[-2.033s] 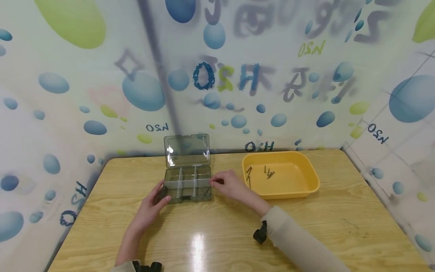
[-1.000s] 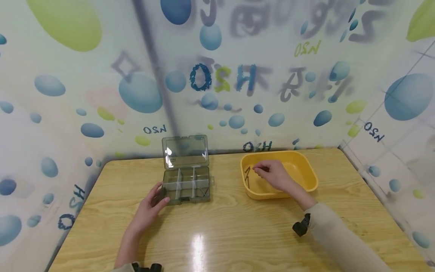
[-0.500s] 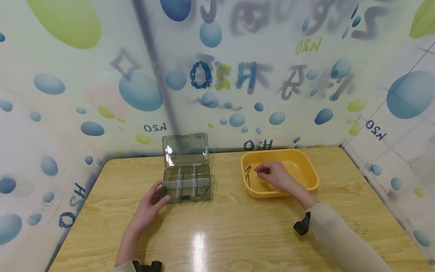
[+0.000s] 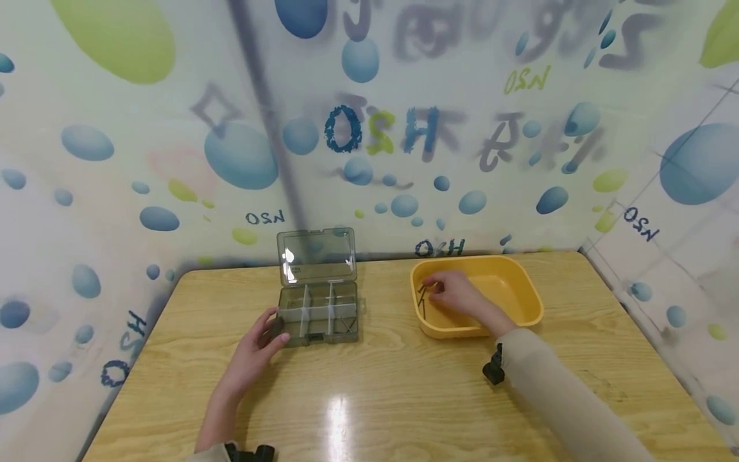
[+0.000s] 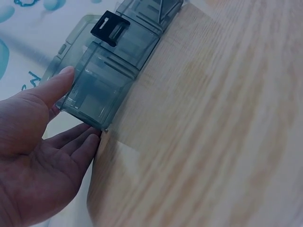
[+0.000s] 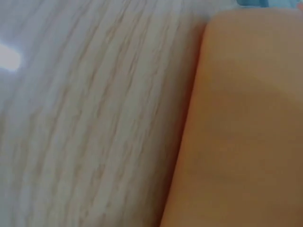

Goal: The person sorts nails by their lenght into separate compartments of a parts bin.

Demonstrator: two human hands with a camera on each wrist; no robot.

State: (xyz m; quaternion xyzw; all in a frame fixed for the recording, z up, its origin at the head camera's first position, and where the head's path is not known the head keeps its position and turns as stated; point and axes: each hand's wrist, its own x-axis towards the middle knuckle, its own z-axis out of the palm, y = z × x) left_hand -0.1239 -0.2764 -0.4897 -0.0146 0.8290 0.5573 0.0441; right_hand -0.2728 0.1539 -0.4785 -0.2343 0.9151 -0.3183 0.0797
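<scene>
A smoky clear compartment box (image 4: 317, 312) stands on the table with its lid (image 4: 317, 256) raised. Thin dark screws (image 4: 347, 325) lie crossed in its front right compartment. My left hand (image 4: 258, 346) holds the box's left end, thumb at the front corner and fingers along the side; the left wrist view shows the thumb against the wall. My right hand (image 4: 458, 295) reaches into the yellow tray (image 4: 516, 292), fingertips right at the dark screws (image 4: 422, 307) along its left side. I cannot tell whether the fingers pinch one. In the right wrist view, only the tray's outer wall (image 6: 246, 123) shows, not the hand.
Both containers stand on a wooden table (image 4: 381, 385), near its back edge. A patterned wall (image 4: 381, 192) rises close behind them, and another wall (image 4: 681, 256) runs along the right.
My right hand has gone from the box's right side to the tray, then shifted left toward the screws at its left side. My left hand has stayed at the box.
</scene>
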